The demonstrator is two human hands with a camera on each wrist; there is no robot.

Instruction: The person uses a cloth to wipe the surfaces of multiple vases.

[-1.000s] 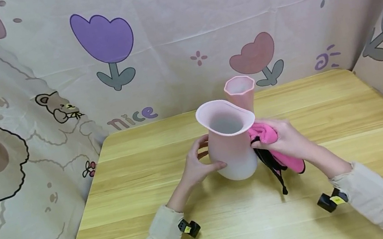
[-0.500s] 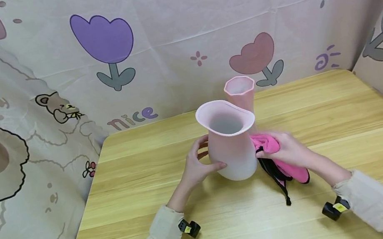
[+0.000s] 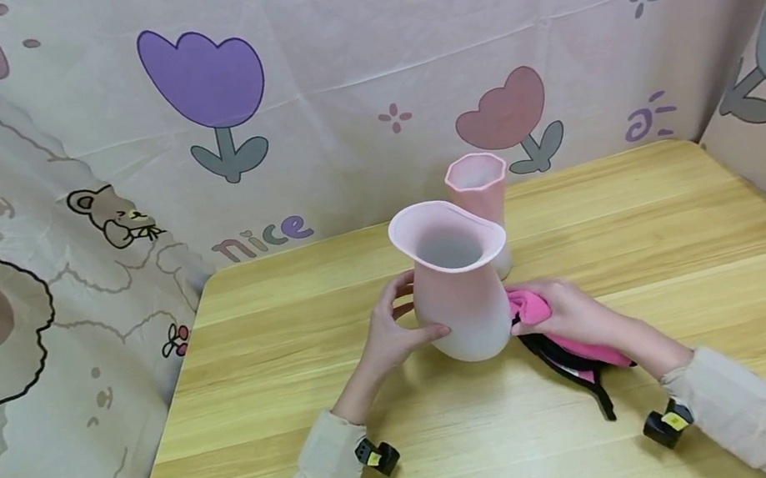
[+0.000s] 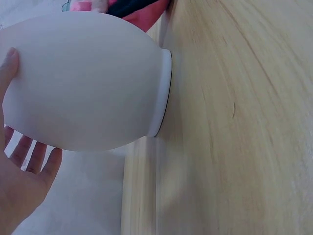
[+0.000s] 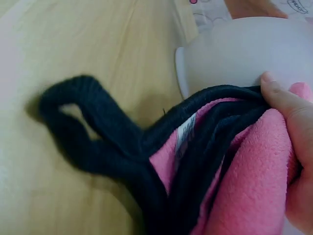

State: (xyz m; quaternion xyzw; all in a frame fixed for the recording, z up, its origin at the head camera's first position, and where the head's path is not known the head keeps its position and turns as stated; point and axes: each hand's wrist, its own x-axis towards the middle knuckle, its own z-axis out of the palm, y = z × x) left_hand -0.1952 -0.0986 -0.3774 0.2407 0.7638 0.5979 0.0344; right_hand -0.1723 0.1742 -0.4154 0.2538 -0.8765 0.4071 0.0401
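Observation:
A pink-to-white vase (image 3: 465,301) with a wide wavy rim stands upright on the wooden table. My left hand (image 3: 393,326) holds its left side, thumb in front and fingers round the back; the left wrist view shows these fingers (image 4: 49,166) against the pale wall. Bunched in my right hand (image 3: 578,312) is a bright pink cleaning cloth (image 5: 254,181) with black edging and a black hanging loop (image 5: 73,122). The cloth lies against the vase's lower right side, and the right palm side is partly hidden by it.
Just behind the vase stands a slimmer pink vase (image 3: 481,197) with a faceted rim, partly covered by the front one. The wooden table (image 3: 277,333) meets a patterned cloth backdrop (image 3: 331,112) at the back and both sides.
My right hand has slid down the vase's right side with the cloth, whose loop has swung to the right. The left hand keeps its place on the vase.

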